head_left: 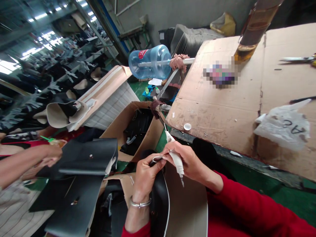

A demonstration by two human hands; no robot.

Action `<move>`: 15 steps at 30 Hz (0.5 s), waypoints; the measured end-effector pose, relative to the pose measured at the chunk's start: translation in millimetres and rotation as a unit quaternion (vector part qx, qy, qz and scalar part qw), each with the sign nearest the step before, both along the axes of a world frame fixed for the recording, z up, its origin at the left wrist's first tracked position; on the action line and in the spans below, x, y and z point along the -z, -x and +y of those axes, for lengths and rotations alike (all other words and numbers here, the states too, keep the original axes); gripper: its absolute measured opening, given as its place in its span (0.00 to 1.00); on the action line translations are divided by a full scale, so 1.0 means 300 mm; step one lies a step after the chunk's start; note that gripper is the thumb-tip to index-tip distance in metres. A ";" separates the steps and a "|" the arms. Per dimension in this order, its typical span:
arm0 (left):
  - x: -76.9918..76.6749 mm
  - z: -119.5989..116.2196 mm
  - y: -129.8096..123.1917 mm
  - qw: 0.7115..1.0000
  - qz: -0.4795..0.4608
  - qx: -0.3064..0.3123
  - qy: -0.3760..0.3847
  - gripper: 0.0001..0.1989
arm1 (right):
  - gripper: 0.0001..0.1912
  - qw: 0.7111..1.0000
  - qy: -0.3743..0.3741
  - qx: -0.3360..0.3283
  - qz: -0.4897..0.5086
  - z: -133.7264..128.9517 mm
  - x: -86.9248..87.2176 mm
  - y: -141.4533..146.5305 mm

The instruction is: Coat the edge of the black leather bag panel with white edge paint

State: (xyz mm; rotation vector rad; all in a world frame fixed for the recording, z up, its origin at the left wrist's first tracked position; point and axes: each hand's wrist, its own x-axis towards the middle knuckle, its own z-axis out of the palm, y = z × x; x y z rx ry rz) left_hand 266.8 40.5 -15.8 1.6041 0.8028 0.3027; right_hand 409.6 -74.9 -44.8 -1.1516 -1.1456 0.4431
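My left hand (147, 172), with a silver bracelet at its wrist, pinches the end of a black leather piece (158, 200) with a pale inner side. Close beside it, my right hand (184, 160) holds a slim tool wrapped in white material (177, 163), with a thin metal tip pointing down and another thin end pointing up. Fingertips of both hands meet at the small dark loop of the leather. The rest of the piece hangs down in front of my red clothing. What lies under my fingertips is hidden.
A cardboard-covered table (222, 108) at right bears a white cap (187, 126), a plastic bag (286, 126), scissors (297, 59) and a bottle (256, 29). Cardboard boxes (154, 135) with black pieces stand below a blue water jug (150, 62). Another person's hands (50, 154) are at left by black leather panels (91, 158).
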 end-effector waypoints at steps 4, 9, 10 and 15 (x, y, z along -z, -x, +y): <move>0.002 -0.018 -0.039 1.000 0.000 0.006 0.007 0.10 | 0.10 0.998 -0.012 0.014 -0.065 -0.041 0.007 -0.038; 0.017 -0.041 -0.075 0.999 0.037 0.015 -0.025 0.10 | 0.18 0.985 -0.006 0.146 -0.096 -0.122 -0.007 -0.144; 0.020 -0.047 -0.083 0.998 0.040 0.016 -0.037 0.10 | 0.18 0.981 -0.004 0.177 -0.086 -0.138 -0.012 -0.171; 0.013 -0.064 -0.136 0.995 0.061 0.049 -0.061 0.09 | 0.08 0.952 0.028 0.304 -0.032 -0.186 -0.030 -0.280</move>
